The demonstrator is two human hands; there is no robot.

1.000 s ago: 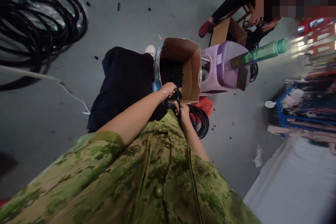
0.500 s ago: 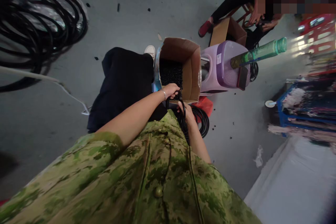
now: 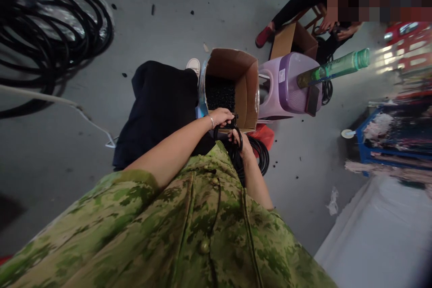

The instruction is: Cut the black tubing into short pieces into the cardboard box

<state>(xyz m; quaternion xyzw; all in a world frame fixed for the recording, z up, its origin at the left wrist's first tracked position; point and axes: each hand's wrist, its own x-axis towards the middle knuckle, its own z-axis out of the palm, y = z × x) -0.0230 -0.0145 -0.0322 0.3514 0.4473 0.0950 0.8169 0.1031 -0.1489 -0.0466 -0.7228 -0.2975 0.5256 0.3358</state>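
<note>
An open cardboard box (image 3: 248, 85) stands between my knees, with many small black pieces (image 3: 219, 94) inside. Over its near edge, my left hand (image 3: 223, 117) is closed in a pinch; a small dark piece shows at its fingertips, too small to name. Just below and to the right, my right hand (image 3: 240, 140) is closed around a thin black hose (image 3: 240, 137), which curves over the fingers. More of this black hose (image 3: 261, 155) lies coiled beside my right forearm. The hose's end near the fingertips is hard to make out.
A purple plastic stool (image 3: 288, 83) with a green bottle (image 3: 344, 65) stands right of the box. Beyond it a co-worker's hands (image 3: 337, 27) are near another carton (image 3: 297, 40). Large black coils (image 3: 50, 31) lie at far left. A blue rack (image 3: 366, 139) stands at right.
My left fingertips have shifted slightly right, with a dark piece now showing beyond them. The hose loop over my right hand has swung a little to the right.
</note>
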